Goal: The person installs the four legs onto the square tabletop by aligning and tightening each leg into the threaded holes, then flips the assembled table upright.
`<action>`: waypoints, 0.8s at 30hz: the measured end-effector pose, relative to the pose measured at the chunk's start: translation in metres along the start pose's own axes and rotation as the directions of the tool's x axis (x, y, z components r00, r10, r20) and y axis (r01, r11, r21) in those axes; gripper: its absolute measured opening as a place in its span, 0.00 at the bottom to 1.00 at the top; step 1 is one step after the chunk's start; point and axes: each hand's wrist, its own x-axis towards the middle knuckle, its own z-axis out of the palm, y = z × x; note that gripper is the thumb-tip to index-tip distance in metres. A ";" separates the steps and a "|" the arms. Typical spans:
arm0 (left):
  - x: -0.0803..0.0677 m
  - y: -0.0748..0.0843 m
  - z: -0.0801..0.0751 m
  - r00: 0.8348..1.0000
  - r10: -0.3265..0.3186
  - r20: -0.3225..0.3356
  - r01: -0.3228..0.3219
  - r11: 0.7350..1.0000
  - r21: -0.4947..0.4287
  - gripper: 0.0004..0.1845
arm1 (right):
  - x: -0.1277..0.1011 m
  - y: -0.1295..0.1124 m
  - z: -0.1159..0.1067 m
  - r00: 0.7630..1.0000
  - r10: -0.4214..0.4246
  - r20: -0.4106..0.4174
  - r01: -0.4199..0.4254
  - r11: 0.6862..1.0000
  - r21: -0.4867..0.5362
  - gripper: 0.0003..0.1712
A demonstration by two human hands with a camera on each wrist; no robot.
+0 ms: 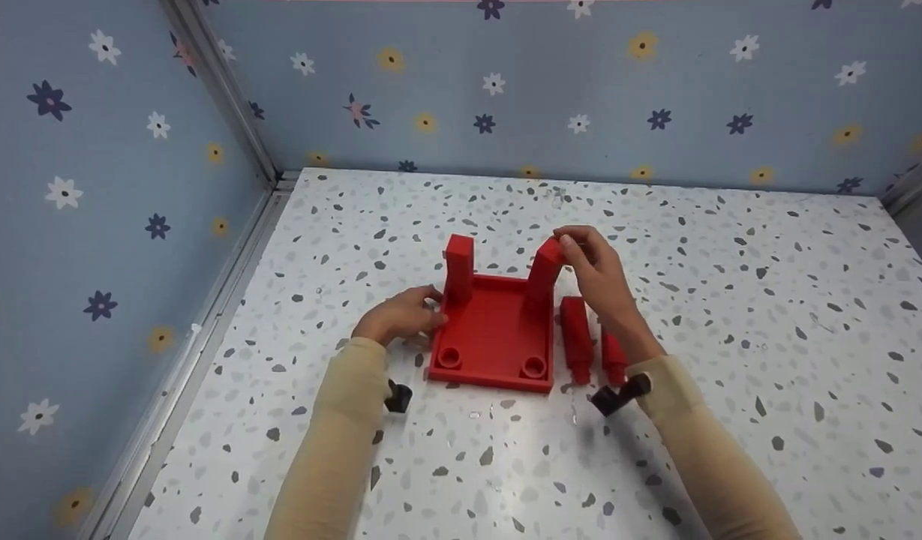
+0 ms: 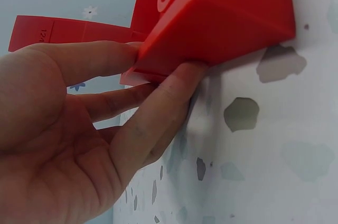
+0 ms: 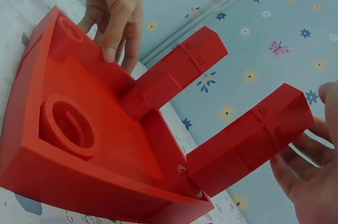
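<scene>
A square red toy tabletop (image 1: 494,337) lies upside down, its raised rim and round corner sockets (image 3: 68,129) facing up. My left hand (image 1: 404,315) holds its left edge, thumb at the rim and fingers against the outer side (image 2: 237,28). One red table leg (image 1: 459,266) stands in the far left corner. At the far right corner stands another red leg (image 3: 248,139), leaning slightly, its lower end at the socket. My right hand (image 1: 603,277) pinches the top of that leg between thumb and fingers. Both near sockets show as open rings.
Two loose red legs (image 1: 575,337) lie right of the tabletop, one partly hidden under my right forearm. Beneath everything is a white speckled table (image 1: 731,337). Flowered blue panels (image 1: 430,90) rise behind it and at the left.
</scene>
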 end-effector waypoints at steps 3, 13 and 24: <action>0.000 0.000 0.000 1.000 -0.002 0.000 0.002 1.000 -0.002 0.24 | 0.000 0.000 -0.004 0.998 -0.020 0.064 0.013 0.993 0.118 0.22; -0.003 0.001 0.000 1.000 -0.007 0.014 0.007 1.000 -0.030 0.24 | 0.000 -0.001 -0.006 0.991 -0.016 0.131 -0.016 0.971 0.240 0.21; 0.001 -0.001 -0.001 0.999 0.029 0.032 -0.027 0.998 -0.059 0.24 | 0.000 0.001 -0.004 0.995 0.046 0.090 -0.061 0.983 0.171 0.23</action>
